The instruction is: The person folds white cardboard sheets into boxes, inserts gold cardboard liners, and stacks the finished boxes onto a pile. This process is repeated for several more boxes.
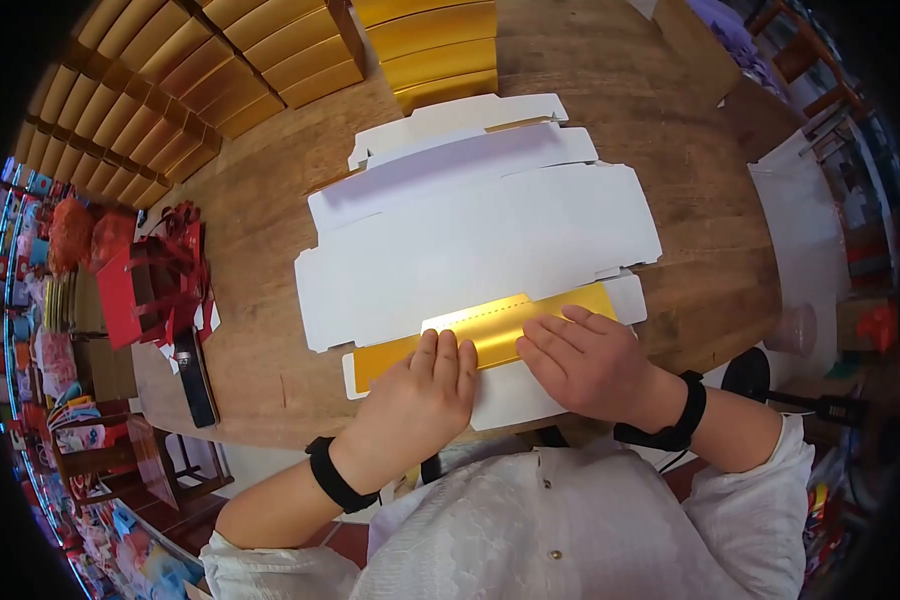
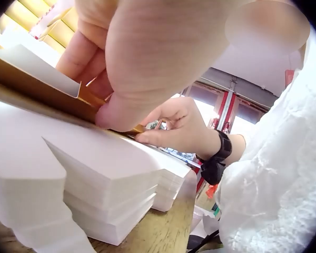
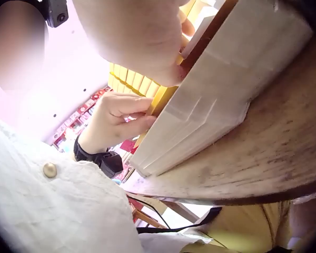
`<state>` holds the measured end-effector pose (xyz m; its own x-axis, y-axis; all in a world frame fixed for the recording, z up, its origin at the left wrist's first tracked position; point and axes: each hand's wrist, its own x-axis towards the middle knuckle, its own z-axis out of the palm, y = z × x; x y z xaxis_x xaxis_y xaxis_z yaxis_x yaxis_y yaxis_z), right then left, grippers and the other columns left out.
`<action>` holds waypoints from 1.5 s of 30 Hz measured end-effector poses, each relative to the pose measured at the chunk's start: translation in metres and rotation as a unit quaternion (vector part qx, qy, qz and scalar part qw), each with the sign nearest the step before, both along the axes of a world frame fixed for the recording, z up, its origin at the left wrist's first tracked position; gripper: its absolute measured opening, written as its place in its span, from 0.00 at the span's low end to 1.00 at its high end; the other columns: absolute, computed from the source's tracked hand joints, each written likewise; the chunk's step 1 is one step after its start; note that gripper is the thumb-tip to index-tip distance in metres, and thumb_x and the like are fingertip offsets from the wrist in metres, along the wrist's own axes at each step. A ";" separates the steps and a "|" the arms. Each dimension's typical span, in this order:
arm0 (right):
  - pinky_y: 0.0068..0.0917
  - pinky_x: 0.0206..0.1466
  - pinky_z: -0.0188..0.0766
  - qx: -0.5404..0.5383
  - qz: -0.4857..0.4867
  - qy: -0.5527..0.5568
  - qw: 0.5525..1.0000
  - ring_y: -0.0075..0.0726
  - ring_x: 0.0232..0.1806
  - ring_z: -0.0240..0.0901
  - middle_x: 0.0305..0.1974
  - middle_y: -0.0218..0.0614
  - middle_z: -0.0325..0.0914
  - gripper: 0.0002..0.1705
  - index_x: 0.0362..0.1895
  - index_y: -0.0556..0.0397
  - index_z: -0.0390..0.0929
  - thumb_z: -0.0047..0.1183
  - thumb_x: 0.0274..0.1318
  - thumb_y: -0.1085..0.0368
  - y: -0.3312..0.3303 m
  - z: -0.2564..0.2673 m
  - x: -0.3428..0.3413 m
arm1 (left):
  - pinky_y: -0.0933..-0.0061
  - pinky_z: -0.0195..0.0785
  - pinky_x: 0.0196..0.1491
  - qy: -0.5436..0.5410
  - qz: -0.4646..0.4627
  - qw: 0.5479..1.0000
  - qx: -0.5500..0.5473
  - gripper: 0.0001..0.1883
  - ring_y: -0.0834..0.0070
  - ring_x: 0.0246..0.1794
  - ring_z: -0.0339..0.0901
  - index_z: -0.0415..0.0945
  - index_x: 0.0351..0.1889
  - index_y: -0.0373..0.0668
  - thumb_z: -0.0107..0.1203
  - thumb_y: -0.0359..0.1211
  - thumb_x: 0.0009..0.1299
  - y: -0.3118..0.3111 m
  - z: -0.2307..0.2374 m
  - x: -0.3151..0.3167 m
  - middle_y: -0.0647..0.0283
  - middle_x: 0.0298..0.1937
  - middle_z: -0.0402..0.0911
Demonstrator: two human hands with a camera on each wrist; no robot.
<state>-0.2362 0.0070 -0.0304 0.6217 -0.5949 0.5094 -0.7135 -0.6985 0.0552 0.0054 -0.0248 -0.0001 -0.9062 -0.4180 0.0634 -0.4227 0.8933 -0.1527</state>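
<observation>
Main risk, I judge: the shiny gold folded card panel [image 1: 498,335] creasing crooked if I press unevenly, or the flat white cardboard blank [image 1: 480,235] skidding on the stack of white card [image 2: 108,161] beneath. Left hand [image 1: 417,394] and right hand [image 1: 598,368] each pinch the panel, thumb at its near edge. Panel lies under my fingers, spanning between both hands, along the blank's near side.
</observation>
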 end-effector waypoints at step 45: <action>0.62 0.79 0.37 0.380 -0.185 -0.157 0.893 0.54 0.75 0.56 0.70 0.51 0.63 0.51 0.75 0.55 0.54 0.64 0.47 0.63 0.034 0.022 -0.073 | 0.57 0.68 0.62 0.114 0.171 0.937 0.282 0.43 0.50 0.64 0.68 0.63 0.72 0.46 0.62 0.24 0.53 -0.047 0.025 0.070 0.39 0.76 0.54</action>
